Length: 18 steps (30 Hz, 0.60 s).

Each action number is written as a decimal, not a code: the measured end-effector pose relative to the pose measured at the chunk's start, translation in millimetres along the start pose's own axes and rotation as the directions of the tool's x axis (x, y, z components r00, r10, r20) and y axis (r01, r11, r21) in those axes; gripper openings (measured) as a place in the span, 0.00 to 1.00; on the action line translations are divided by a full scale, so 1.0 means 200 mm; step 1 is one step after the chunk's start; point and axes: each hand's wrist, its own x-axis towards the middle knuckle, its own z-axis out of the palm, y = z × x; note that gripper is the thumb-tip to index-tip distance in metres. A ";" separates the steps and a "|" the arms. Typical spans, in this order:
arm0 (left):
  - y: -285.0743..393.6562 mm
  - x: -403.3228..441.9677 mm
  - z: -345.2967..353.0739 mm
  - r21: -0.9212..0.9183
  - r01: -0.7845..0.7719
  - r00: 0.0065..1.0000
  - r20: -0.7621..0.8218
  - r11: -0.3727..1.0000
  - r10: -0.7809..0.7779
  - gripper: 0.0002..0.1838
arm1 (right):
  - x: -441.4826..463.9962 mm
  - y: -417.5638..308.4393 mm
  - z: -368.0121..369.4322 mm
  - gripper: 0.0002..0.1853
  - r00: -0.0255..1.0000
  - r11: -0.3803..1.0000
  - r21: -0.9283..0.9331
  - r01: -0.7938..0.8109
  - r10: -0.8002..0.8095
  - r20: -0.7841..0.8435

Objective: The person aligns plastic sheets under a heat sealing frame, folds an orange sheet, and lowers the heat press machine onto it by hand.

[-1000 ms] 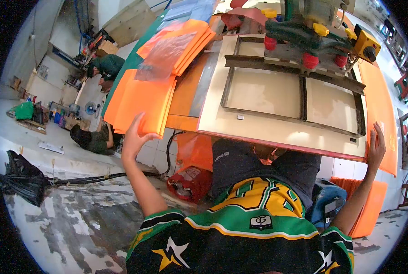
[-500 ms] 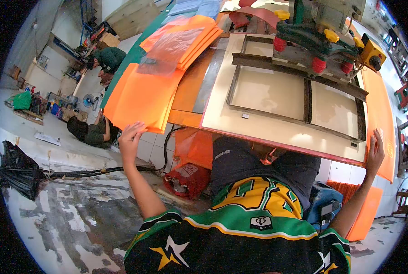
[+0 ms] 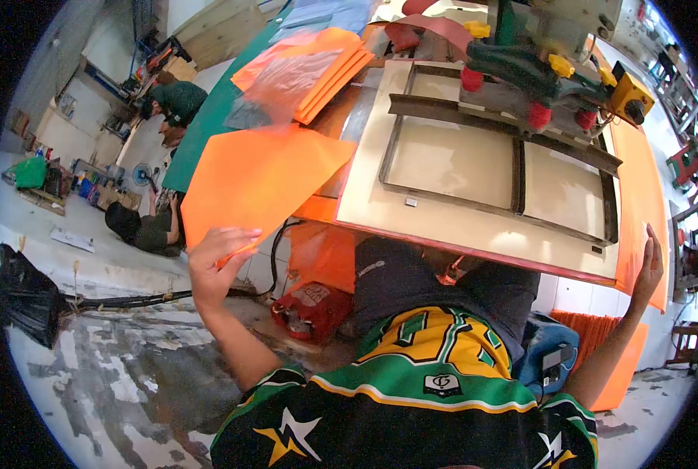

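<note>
My left hand (image 3: 222, 262) pinches the near corner of a stack of orange sheets (image 3: 263, 176) at the left of the table. Their right corner now lies over the edge of the cream board. My right hand (image 3: 649, 262), fingers stretched out, is beside the near right corner of the cream board (image 3: 474, 227), by a large orange sheet (image 3: 642, 187). On the board lies a dark metal frame (image 3: 518, 176) with a crossbar. Behind the stack, more orange pieces (image 3: 337, 82) lie under a clear plastic sheet (image 3: 286, 86).
A machine with red and yellow knobs (image 3: 521, 74) stands over the board's far side, with a yellow switch box (image 3: 632, 99) beside it. A red bag (image 3: 314, 311) is under the table. Two people (image 3: 178, 102) (image 3: 142, 227) are low at the left.
My left hand has closed on the orange stack's corner and shifted slightly left and nearer. The sheets have turned and spread to the right. My right hand stays near the board's corner.
</note>
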 end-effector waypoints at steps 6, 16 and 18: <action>-0.04 -0.11 -0.05 -0.296 -0.349 0.902 -0.362 0.889 0.233 0.17 | -0.08 -0.57 0.06 0.23 0.999 0.995 0.094 0.030 -0.033 0.034; 0.34 0.19 0.20 -0.930 -0.325 0.577 -0.054 0.169 0.815 0.07 | -0.57 -1.33 0.74 0.44 0.172 0.559 0.550 -0.620 -0.587 0.791; 0.42 0.22 0.44 -0.969 -0.245 0.486 -0.143 -0.023 0.862 0.10 | -0.64 -1.32 0.87 0.45 0.214 0.481 0.523 -0.704 -0.558 0.802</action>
